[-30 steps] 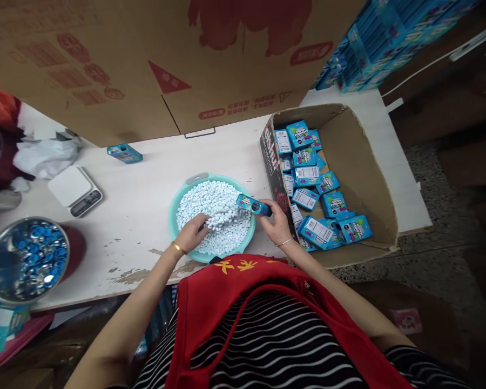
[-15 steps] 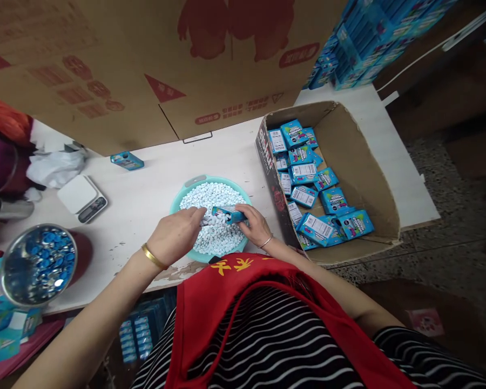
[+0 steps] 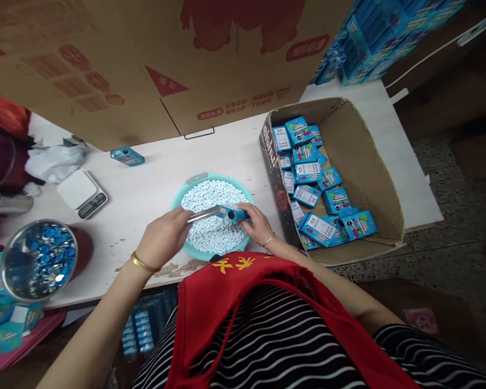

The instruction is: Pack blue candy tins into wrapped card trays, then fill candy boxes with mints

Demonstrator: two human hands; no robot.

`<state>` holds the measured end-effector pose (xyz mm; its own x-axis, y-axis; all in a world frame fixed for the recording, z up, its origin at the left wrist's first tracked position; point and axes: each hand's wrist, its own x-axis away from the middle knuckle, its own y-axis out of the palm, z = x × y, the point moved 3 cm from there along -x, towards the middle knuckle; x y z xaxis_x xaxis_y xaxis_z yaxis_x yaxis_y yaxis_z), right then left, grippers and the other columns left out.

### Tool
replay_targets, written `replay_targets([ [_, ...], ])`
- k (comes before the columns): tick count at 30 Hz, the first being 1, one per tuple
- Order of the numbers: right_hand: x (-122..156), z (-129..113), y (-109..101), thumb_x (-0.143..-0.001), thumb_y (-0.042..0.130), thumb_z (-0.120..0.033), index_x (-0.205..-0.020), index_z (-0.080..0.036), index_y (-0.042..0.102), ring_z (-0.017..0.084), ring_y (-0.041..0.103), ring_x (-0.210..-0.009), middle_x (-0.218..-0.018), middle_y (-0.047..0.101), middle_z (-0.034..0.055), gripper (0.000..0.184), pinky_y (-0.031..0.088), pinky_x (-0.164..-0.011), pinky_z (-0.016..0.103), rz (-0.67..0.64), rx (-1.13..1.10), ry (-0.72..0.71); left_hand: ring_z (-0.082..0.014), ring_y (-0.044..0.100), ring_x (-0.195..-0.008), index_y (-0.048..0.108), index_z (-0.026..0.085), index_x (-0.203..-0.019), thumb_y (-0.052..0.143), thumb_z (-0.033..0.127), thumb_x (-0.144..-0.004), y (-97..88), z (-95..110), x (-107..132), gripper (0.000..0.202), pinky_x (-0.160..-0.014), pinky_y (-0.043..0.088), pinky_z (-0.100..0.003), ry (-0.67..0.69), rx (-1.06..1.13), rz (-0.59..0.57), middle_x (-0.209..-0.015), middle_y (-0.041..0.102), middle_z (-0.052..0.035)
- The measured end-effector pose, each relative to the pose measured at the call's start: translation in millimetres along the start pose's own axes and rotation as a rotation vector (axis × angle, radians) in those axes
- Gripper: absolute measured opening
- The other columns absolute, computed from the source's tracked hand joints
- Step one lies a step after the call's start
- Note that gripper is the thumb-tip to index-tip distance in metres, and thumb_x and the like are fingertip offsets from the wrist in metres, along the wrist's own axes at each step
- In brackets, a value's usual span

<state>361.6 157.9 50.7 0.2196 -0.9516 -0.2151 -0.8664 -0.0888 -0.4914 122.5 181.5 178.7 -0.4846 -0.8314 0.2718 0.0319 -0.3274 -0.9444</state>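
Note:
My left hand (image 3: 166,237) is closed around one end of a slim, shiny tube-like scoop (image 3: 204,214); whether it is clear plastic or metal I cannot tell. The scoop's far end meets a small blue candy box (image 3: 237,215), which has a dark round hole on the side toward me. My right hand (image 3: 259,224) grips this box by its right end. Both hands are over a turquoise basin (image 3: 178,199) full of small pale blue candies (image 3: 214,237).
To the right, a cardboard carton (image 3: 364,156) holds several blue candy boxes (image 3: 308,172). A big carton (image 3: 125,108) stands at the back. On the left are a kitchen scale (image 3: 82,193), a steel bowl (image 3: 71,237) of blue caps, and one blue box (image 3: 127,156).
My left hand has drawn back to the left and down, showing more of the scoop between it and the box. The right hand still holds the box in nearly the same place.

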Motion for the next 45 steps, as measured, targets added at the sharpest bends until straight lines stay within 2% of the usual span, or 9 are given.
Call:
replay_targets([
  [4, 1.1, 6.3, -18.6, -0.081, 0.052, -0.019, -0.115, -0.023, 0.052, 0.024, 0.056, -0.110, -0.115, 0.060, 0.0101, 0.035, 0.046, -0.097, 0.044, 0.066, 0.009, 0.072, -0.0245, 0.059, -0.083, 0.057, 0.017, -0.093, 0.044, 0.018, -0.086, 81.7, -47.5, -5.2, 0.015, -0.065, 0.045, -0.033, -0.205, 0.059, -0.200, -0.091, 0.060, -0.0100],
  [8, 2.0, 8.7, -35.0, -0.082, 0.054, -0.021, -0.114, -0.022, 0.052, 0.024, 0.057, -0.109, -0.114, 0.061, 0.0094, 0.032, 0.045, -0.096, 0.043, 0.119, 0.019, 0.102, -0.0261, 0.058, -0.095, 0.056, 0.016, -0.096, 0.042, 0.014, -0.085, 149.5, -34.7, -36.2, 0.018, -0.078, 0.046, -0.037, -0.140, 0.246, -0.200, -0.101, 0.060, -0.0133],
  [11, 4.0, 10.0, -40.9, -0.082, 0.056, -0.023, -0.115, -0.022, 0.052, 0.025, 0.057, -0.108, -0.113, 0.061, 0.0092, 0.033, 0.045, -0.096, 0.042, 0.160, 0.022, 0.118, -0.0240, 0.056, -0.104, 0.054, 0.016, -0.104, 0.044, 0.012, -0.083, 174.3, -9.4, -61.6, 0.024, -0.089, 0.044, -0.035, -0.071, 0.327, -0.178, -0.112, 0.058, -0.0129],
  [15, 8.2, 11.9, -43.1, -0.082, 0.057, -0.024, -0.114, -0.021, 0.053, 0.024, 0.058, -0.105, -0.112, 0.061, 0.0090, 0.033, 0.046, -0.093, 0.041, 0.171, 0.030, 0.163, -0.0229, 0.056, -0.105, 0.051, 0.015, -0.110, 0.047, 0.013, -0.081, 183.4, 2.6, -70.3, 0.029, -0.092, 0.044, -0.034, -0.024, 0.416, -0.165, -0.115, 0.058, -0.0124],
  [20, 12.0, 11.3, -44.6, -0.082, 0.057, -0.025, -0.113, -0.021, 0.053, 0.024, 0.059, -0.103, -0.110, 0.062, 0.0086, 0.031, 0.047, -0.091, 0.041, 0.179, 0.047, 0.169, -0.0198, 0.056, -0.100, 0.050, 0.015, -0.110, 0.045, 0.016, -0.083, 155.5, -11.2, -43.1, 0.028, -0.090, 0.045, -0.033, 0.022, 0.525, -0.096, -0.107, 0.059, -0.0089],
  [26, 7.6, 7.1, -33.2, -0.080, 0.053, -0.016, -0.114, -0.021, 0.053, 0.025, 0.057, -0.108, -0.114, 0.060, 0.0102, 0.035, 0.046, -0.095, 0.043, 0.108, 0.087, 0.053, -0.0180, 0.057, -0.092, 0.052, 0.018, -0.110, 0.046, 0.028, -0.090, 69.1, -13.3, -15.0, 0.024, -0.083, 0.046, -0.032, 0.129, 0.585, 0.055, -0.101, 0.060, -0.0074],
  [30, 2.7, 2.6, -19.3, -0.078, 0.050, -0.012, -0.117, -0.022, 0.052, 0.026, 0.056, -0.110, -0.116, 0.060, 0.0104, 0.040, 0.046, -0.096, 0.045, 0.064, 0.109, -0.012, -0.0180, 0.058, -0.092, 0.052, 0.018, -0.111, 0.045, 0.030, -0.091, 24.6, 1.2, -13.7, 0.024, -0.080, 0.048, -0.032, 0.202, 0.437, 0.028, -0.101, 0.062, -0.0076],
  [39, 2.2, -7.5, 1.2, -0.080, 0.049, -0.012, -0.121, -0.021, 0.049, 0.025, 0.054, -0.114, -0.119, 0.059, 0.0109, 0.043, 0.046, -0.099, 0.047, 0.021, 0.070, -0.096, -0.0217, 0.063, -0.082, 0.046, 0.014, -0.122, 0.038, 0.012, -0.089, -29.2, 53.0, -18.2, 0.035, -0.062, 0.049, -0.031, 0.056, -0.205, -0.163, -0.097, 0.065, -0.0109],
  [45, 2.3, -7.9, 4.7, -0.081, 0.049, -0.012, -0.122, -0.023, 0.049, 0.024, 0.054, -0.115, -0.120, 0.059, 0.0103, 0.042, 0.046, -0.099, 0.046, 0.015, 0.026, -0.098, -0.0202, 0.061, -0.075, 0.055, 0.012, -0.106, 0.036, 0.007, -0.088, -52.0, 81.7, -16.6, 0.027, -0.060, 0.045, -0.029, 0.116, -0.336, -0.181, -0.085, 0.063, -0.0091],
])
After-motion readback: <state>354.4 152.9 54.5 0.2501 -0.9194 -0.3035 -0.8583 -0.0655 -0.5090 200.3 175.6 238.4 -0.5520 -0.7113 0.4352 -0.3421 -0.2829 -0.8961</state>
